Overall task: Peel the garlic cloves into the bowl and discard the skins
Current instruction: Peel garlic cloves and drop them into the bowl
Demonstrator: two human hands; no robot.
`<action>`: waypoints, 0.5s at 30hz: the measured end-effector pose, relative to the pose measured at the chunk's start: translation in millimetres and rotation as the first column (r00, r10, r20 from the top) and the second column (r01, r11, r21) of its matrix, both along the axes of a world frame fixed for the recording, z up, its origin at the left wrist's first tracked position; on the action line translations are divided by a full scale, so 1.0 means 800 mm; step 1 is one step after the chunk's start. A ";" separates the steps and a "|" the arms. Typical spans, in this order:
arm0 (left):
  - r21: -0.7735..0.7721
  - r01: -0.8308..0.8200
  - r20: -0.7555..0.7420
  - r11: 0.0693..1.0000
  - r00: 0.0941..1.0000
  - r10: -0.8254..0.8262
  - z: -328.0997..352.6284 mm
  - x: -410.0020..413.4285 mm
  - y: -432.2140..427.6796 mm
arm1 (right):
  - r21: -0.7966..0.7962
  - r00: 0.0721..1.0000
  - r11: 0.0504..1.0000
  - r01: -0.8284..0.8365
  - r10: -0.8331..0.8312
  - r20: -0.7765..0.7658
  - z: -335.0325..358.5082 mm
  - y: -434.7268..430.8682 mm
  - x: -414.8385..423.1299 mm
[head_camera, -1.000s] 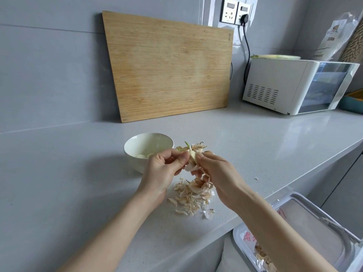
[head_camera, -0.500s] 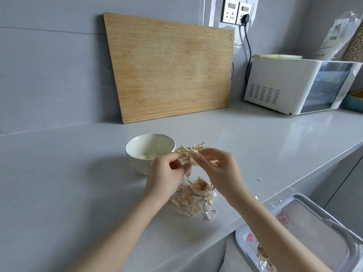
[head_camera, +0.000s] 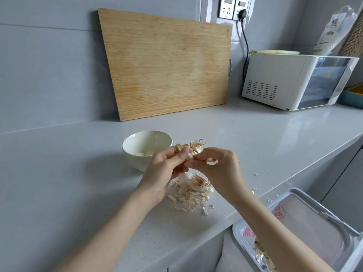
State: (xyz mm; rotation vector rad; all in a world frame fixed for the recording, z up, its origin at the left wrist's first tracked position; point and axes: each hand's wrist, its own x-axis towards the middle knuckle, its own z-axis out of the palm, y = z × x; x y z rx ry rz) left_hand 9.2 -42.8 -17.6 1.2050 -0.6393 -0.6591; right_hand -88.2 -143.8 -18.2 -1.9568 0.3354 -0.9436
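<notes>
My left hand [head_camera: 167,167] and my right hand [head_camera: 218,167] meet above the counter, both pinching one garlic clove [head_camera: 189,155] with a green sprout tip. A strip of skin hangs below the left fingers. Just behind the hands lie more unpeeled garlic pieces [head_camera: 196,146]. A cream bowl [head_camera: 145,149] stands to the left of the hands, with a few peeled cloves [head_camera: 144,153] inside. A pile of papery skins [head_camera: 191,193] lies on the counter beneath the hands.
A bin [head_camera: 294,232] lined with a plastic bag sits open below the counter edge at lower right, skins inside. A wooden cutting board [head_camera: 167,63] leans on the wall. A white appliance [head_camera: 294,81] stands at the back right. Skin flakes [head_camera: 255,174] dot the counter edge.
The clove has turned from upright to lying sideways between my fingers. My right hand's fingers have curled over it more, and both hands sit slightly lower and closer together.
</notes>
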 end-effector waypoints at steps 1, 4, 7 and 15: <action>-0.009 -0.003 -0.016 1.000 1.000 0.003 -0.001 0.001 -0.001 | -0.020 1.000 1.000 -0.002 0.002 0.002 -0.001 0.000 0.001; -0.043 -0.010 -0.072 0.999 0.997 0.007 -0.001 0.004 -0.002 | -0.086 1.000 0.996 -0.017 0.015 -0.023 -0.005 -0.005 0.003; -0.056 -0.009 -0.112 0.998 0.994 0.003 0.000 0.005 -0.002 | -0.236 1.000 0.972 -0.010 0.003 -0.031 -0.007 -0.009 0.001; -0.067 0.070 -0.117 0.995 0.990 -0.077 0.002 0.008 0.000 | -0.283 0.993 0.953 0.108 -0.119 -0.022 -0.001 -0.011 -0.003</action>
